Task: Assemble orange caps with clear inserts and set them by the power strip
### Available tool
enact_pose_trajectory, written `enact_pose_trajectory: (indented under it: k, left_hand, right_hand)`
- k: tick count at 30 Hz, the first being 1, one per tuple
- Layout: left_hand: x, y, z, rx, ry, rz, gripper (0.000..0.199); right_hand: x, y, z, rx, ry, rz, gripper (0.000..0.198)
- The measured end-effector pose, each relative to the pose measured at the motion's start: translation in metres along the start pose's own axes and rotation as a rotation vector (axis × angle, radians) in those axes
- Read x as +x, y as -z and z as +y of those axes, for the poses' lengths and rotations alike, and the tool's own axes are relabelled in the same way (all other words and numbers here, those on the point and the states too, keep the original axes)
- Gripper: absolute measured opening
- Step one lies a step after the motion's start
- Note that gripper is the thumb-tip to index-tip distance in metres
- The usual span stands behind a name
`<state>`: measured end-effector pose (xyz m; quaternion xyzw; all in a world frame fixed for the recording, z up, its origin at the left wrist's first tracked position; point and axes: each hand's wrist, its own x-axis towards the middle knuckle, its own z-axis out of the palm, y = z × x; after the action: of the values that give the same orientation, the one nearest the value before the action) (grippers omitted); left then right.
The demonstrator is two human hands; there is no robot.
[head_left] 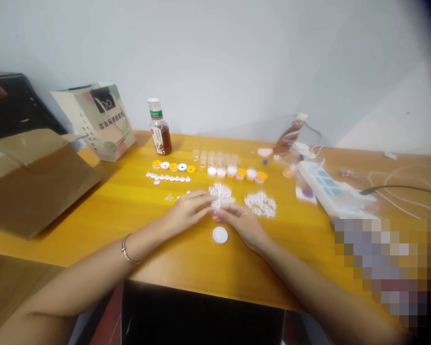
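My left hand [187, 211] and my right hand [243, 225] meet fingertip to fingertip above the middle of the table. Both are closed in a pinch; whatever small piece lies between them is too blurred to name. Right behind the fingers spreads a pile of small white openwork pieces [221, 190], partly hidden by my left hand. A second pile of such pieces [260, 204] lies to the right. Just in front of my fingers is a round white lid [220, 235], flat on the table.
Behind the hands stand rows of orange and white caps [173, 166], small white discs [168, 178] and clear little jars [211, 159]. A tea-coloured bottle [160, 132], paper bag [104, 120] and cardboard box [39, 177] are at left. A tilted bottle [289, 136] and white tray [326, 187] are at right.
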<state>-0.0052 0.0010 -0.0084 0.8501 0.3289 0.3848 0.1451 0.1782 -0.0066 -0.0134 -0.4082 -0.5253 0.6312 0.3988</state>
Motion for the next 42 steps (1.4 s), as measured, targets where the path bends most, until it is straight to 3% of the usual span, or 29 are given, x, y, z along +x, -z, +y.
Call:
enact_pose_trajectory:
  k: [9,19,24,31,36,42]
  left_hand:
    - [0.000,-0.002,-0.006,0.067,-0.110,0.005,0.028]
    - [0.000,-0.001,-0.001,0.022,-0.053,-0.002,0.029]
    - [0.002,-0.002,0.003,-0.156,0.086,-0.002,0.026]
    - [0.009,-0.011,0.000,-0.521,0.515,0.052,0.024]
    - [0.011,-0.014,-0.006,-0.634,0.600,-0.007,0.019]
    - [0.012,-0.015,-0.005,-0.638,0.597,0.019,0.015]
  right_hand:
    - [0.000,0.001,-0.004,-0.041,-0.013,-0.030,0.015]
    - [-0.001,0.002,-0.005,-0.101,0.035,-0.005,0.015]
    - [0.000,0.001,-0.005,-0.141,0.039,0.025,0.015]
    - [0.000,0.002,-0.004,-0.179,0.032,0.034,0.017]
    - [0.000,0.001,-0.005,-0.209,0.022,0.036,0.019]
    - [0.001,-0.001,-0.007,-0.297,0.033,0.038,0.021]
